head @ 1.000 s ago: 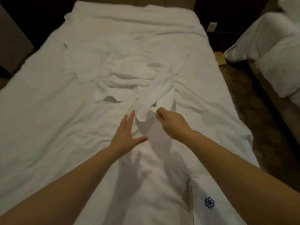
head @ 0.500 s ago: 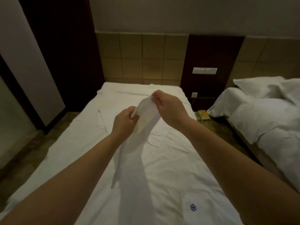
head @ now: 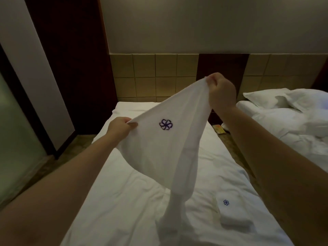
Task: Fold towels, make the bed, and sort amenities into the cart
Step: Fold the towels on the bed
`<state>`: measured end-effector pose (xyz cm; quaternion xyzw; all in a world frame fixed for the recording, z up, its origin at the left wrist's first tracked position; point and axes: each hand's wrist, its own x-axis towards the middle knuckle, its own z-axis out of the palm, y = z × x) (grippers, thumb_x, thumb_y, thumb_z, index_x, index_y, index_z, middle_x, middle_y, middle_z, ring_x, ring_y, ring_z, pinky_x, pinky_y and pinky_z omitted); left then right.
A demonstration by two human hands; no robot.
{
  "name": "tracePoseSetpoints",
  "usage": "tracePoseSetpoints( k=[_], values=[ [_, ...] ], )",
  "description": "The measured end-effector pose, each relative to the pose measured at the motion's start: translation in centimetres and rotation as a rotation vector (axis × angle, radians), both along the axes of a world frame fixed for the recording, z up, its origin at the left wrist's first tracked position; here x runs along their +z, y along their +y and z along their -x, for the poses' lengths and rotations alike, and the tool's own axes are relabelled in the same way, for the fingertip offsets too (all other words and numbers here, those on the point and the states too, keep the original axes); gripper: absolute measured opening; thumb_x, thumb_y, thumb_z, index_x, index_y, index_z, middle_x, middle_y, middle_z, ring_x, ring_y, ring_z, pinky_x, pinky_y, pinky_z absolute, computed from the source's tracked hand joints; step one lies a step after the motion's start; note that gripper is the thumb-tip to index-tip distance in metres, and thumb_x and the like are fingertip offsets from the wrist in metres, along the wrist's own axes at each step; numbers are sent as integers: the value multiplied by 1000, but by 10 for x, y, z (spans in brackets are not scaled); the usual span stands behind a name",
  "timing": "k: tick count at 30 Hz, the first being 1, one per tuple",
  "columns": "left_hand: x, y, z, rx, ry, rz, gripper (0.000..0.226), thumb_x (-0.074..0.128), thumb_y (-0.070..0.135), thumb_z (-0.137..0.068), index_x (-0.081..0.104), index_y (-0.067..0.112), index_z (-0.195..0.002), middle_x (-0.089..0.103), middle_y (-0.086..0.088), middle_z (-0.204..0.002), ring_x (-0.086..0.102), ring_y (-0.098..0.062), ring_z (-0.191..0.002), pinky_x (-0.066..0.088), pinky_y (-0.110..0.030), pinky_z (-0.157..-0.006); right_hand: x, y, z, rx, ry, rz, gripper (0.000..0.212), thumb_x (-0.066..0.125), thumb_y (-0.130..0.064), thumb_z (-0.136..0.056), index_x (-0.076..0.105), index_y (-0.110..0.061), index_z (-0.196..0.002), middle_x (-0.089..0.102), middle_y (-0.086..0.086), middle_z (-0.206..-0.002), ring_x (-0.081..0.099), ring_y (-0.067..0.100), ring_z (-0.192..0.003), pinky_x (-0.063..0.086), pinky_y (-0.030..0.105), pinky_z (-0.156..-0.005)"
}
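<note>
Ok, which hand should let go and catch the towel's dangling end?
Probably left: left hand pinches a lower corner; right hand holds the towel highest, carrying its dangling length.

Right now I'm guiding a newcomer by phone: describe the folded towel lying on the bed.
Start at the white-sheeted bed in the middle. On its right side, nearest the camera, lies a flat folded white towel. Unlike the hanging white towel held by the left hand and right hand, it lies untouched, blue pinwheel logo up.
</note>
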<state>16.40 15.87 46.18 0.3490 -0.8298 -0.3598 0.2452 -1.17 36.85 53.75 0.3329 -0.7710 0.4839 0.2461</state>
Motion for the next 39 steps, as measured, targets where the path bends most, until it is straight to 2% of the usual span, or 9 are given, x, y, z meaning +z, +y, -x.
tracePoseSetpoints(
  k=[5,9,14,17,21,25,31,35,39],
  values=[
    [23,34,-7,-164,-17,41,26,58,29,-93,66,15,-73,59,0,-71,56,-22,-78,42,-31,-72,-4,25,-17,-183,123,-459,28,41,-30,-100,59,-20,-120,60,8,-118,53,24,-102,44,39,-90],
    [49,85,0,-310,-55,193,26,62,34,-90,64,18,-69,56,2,-66,52,-14,-69,38,-26,-63,-17,10,-81,407,36,-696,61,63,-44,-87,41,-25,-141,57,-6,-122,51,15,-112,41,32,-94],
    [57,103,-17,-226,82,58,18,69,30,-84,59,18,-94,63,0,-88,58,-16,-82,48,-32,-78,-25,12,-90,527,-202,-500,23,56,-29,-95,64,-11,-106,61,-1,-92,55,16,-86,39,27,-75],
    [38,106,-38,-204,190,-205,38,71,35,-82,52,18,-110,61,-4,-105,60,-19,-93,51,-34,-82,-15,25,-81,428,-211,-303,31,45,-30,-100,63,-8,-90,58,3,-80,53,17,-75,44,37,-73],
    [11,136,-50,-302,222,-492,34,60,35,-91,51,19,-120,62,-1,-114,62,-20,-101,51,-33,-83,5,29,-86,386,-200,-209,27,41,-28,-101,58,-12,-87,49,-3,-71,44,9,-65,38,23,-62],
    [7,155,-49,-204,389,-485,16,47,28,-99,60,19,-102,64,-8,-107,62,-23,-95,54,-39,-85,15,39,-87,358,-169,-196,21,41,-23,-101,59,-12,-102,52,-5,-78,48,8,-71,36,19,-60],
    [27,153,-39,-240,414,-248,21,43,27,-100,63,21,-101,64,-2,-101,60,-24,-103,47,-39,-93,5,56,-103,579,-254,-536,38,56,-33,-94,52,-17,-128,56,-3,-107,56,15,-97,48,27,-82],
    [34,161,-37,-383,452,-249,22,48,28,-97,62,23,-80,57,6,-80,52,-11,-76,43,-29,-74,2,54,-103,579,-475,-57,20,47,-29,-100,60,-15,-105,57,-3,-90,56,13,-87,47,20,-72],
    [11,138,-47,-485,197,-322,9,56,36,-92,61,29,-96,65,2,-101,65,-17,-93,55,-29,-78,10,51,-86,405,-485,130,19,44,-32,-101,55,-17,-98,52,-4,-81,52,9,-76,44,19,-65]
  ],
)
